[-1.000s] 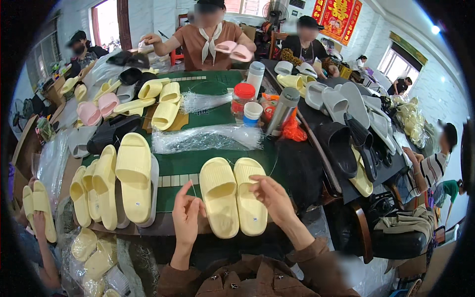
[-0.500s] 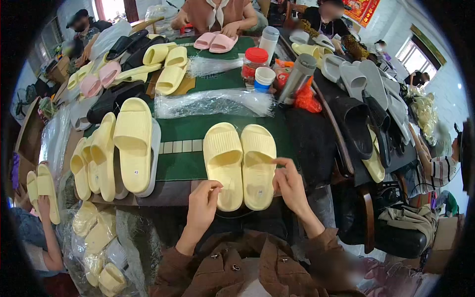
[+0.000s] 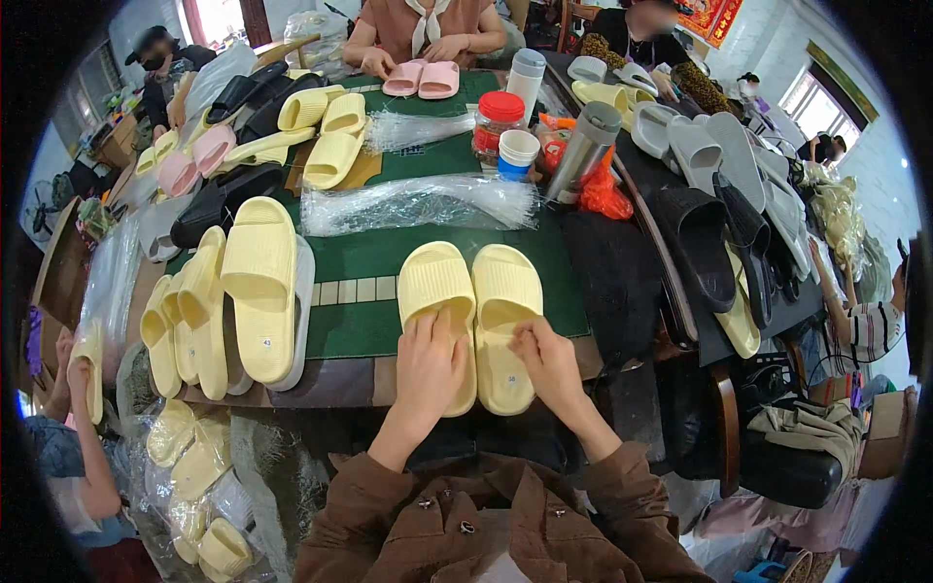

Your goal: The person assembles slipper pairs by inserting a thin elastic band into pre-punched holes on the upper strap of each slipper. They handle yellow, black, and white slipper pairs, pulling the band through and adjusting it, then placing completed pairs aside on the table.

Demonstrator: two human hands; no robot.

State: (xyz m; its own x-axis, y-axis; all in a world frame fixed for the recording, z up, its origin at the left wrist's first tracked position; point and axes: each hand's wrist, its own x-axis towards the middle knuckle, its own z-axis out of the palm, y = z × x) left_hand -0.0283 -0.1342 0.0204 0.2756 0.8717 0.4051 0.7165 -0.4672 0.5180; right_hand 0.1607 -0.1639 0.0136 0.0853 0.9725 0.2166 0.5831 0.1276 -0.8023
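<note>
A pair of pale yellow slide slippers lies side by side in front of me, toes pointing away. On the left slipper (image 3: 435, 267) my left hand (image 3: 428, 361) rests over the footbed, its fingers bent down together by the strap's opening; their tips are hidden. My right hand (image 3: 554, 364) is closed in a curled pinch above the right slipper (image 3: 507, 277), near the inner end of its strap. Whatever thin thing either hand may hold cannot be made out. A small size sticker (image 3: 512, 380) shows on the right footbed.
Bundles of clear plastic ties (image 3: 418, 204) lie beyond the slippers. More yellow slippers (image 3: 258, 291) stand at left. A steel flask (image 3: 583, 146), a white cup (image 3: 517, 154) and a red-lidded jar (image 3: 499, 121) stand at far right. Co-workers sit around the table.
My left hand has moved right and forward onto the left slipper's footbed. My right hand has shifted slightly left and its index finger has curled in. The slippers stay in place.
</note>
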